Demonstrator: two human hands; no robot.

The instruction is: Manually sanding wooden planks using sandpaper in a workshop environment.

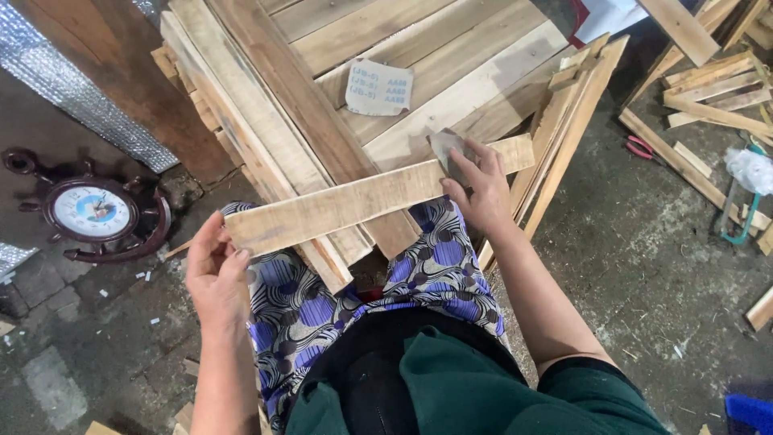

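Note:
A long flat wooden slat [354,200] lies across my lap, running from lower left to upper right. My left hand [216,270] grips its near left end. My right hand [479,187] presses a folded grey piece of sandpaper [445,149] against the slat near its right end. My knees, in a blue and purple patterned cloth [419,270], show under the slat.
A stack of wooden boards [419,56] lies in front of me with a loose sandpaper sheet [379,88] on it. Loose slats [713,89] lie at the right, with red-handled pliers [640,147] and a hacksaw [741,211]. A ship's-wheel clock [93,211] lies at the left.

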